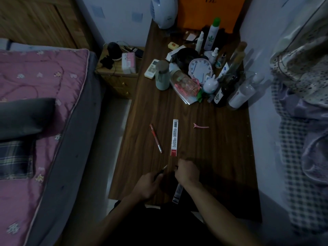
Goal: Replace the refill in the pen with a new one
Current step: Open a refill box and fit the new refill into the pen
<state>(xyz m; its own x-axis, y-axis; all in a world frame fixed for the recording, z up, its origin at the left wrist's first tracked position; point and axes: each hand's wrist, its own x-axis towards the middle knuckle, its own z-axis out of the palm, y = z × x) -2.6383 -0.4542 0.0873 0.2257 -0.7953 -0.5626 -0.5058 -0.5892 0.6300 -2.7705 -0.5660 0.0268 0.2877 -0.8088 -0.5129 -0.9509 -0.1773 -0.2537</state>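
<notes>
From the head view, a white-and-red refill pack [174, 137] lies lengthwise on the wooden desk [221, 148]. Just left of it lies a red pen [155, 138], and to its upper right a pink hair clip [200, 126]. Below the pack, the left hand [149, 185] grips a dark pen [164, 169], tip pointing up-right. The right hand [187, 172] is curled beside it; I cannot tell what it holds. A second pack [178, 192] lies under that wrist.
</notes>
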